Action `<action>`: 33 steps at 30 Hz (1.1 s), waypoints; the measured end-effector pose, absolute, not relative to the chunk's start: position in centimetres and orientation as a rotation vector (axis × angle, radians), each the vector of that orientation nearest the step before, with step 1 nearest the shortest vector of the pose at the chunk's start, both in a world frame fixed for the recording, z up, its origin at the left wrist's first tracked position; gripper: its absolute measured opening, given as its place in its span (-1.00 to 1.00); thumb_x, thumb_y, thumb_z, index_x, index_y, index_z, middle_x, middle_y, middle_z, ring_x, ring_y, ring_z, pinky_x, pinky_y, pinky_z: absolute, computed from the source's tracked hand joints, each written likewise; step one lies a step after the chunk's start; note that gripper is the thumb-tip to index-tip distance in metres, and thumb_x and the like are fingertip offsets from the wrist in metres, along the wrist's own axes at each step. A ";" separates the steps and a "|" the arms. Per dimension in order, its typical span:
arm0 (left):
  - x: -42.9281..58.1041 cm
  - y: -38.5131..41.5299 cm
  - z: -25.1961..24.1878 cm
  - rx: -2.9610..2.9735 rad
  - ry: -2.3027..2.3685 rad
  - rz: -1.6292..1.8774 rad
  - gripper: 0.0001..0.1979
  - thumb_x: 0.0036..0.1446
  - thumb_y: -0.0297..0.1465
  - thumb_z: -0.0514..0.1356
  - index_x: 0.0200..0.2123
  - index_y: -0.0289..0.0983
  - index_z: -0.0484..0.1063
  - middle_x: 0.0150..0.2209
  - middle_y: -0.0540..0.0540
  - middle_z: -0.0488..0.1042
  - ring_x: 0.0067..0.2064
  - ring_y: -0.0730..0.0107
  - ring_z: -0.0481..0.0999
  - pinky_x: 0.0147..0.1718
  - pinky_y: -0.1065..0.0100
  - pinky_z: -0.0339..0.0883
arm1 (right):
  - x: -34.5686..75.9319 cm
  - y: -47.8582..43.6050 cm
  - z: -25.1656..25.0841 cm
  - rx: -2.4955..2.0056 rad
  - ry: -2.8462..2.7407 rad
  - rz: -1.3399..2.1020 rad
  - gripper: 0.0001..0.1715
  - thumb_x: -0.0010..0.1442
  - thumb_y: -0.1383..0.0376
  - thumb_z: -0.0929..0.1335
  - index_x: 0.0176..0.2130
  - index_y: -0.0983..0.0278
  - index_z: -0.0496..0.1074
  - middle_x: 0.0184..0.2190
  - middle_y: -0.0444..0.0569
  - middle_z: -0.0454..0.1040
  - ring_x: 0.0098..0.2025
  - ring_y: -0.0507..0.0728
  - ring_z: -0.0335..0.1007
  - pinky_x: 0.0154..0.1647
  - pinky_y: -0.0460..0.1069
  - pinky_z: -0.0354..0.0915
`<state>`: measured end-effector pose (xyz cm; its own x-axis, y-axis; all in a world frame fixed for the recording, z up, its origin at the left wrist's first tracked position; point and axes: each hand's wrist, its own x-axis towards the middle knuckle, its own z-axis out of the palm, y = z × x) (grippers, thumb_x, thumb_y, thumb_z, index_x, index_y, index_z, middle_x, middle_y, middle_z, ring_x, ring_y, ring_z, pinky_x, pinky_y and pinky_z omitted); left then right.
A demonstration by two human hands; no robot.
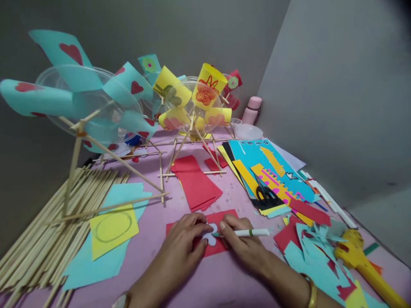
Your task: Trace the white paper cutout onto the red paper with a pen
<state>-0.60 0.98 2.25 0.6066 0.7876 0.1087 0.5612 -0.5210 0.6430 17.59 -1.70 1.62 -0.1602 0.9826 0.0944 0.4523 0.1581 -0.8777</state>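
The right hand [245, 241] grips a green-tipped marker [257, 232], nib leftward at the flower cutout [211, 240] the left hand [183, 239], fingers parted, steadies.

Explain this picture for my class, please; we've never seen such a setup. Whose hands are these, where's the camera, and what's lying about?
There's no machine: one person works bare-handed, seen from a camera worn on their head, looking forward and down. The left hand touches a white flower-shaped cutout on red paper. The right hand has a pen in its grip, tip at the cutout. The table also holds sticks, scissors and coloured sheets; beyond stand paper windmills.
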 end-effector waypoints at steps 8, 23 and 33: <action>-0.6 1.0 2.2 2.258 1.047 0.525 -0.72 0.14 -0.54 0.07 -0.13 -0.17 0.45 -0.07 -0.08 0.41 0.01 0.27 0.37 -0.02 0.16 0.29 | 17.6 -1.6 1.4 -1.393 -1.789 0.901 -0.60 0.32 0.18 0.11 -0.53 0.21 0.05 -0.64 -0.25 0.07 -0.57 -0.01 0.04 -0.51 -0.06 -0.02; -0.6 1.1 1.9 2.246 1.054 0.550 -0.67 0.13 -0.55 0.07 -0.10 -0.14 0.46 -0.06 -0.09 0.42 0.01 0.25 0.37 -0.01 0.12 0.30 | 17.7 -1.6 1.7 -1.394 -1.790 0.860 -0.61 0.28 0.26 0.12 -0.57 0.19 -0.03 -0.66 -0.27 -0.01 -0.60 -0.01 -0.03 -0.54 -0.06 -0.10; -0.5 1.0 2.1 2.236 1.052 0.541 -0.65 0.14 -0.55 0.07 -0.06 -0.12 0.46 -0.05 -0.08 0.42 0.03 0.26 0.37 -0.01 0.14 0.30 | 18.0 -1.6 1.6 -1.345 -1.780 0.901 -0.61 0.28 0.28 0.13 -0.57 0.20 -0.04 -0.67 -0.28 -0.05 -0.61 -0.03 -0.09 -0.56 -0.07 -0.10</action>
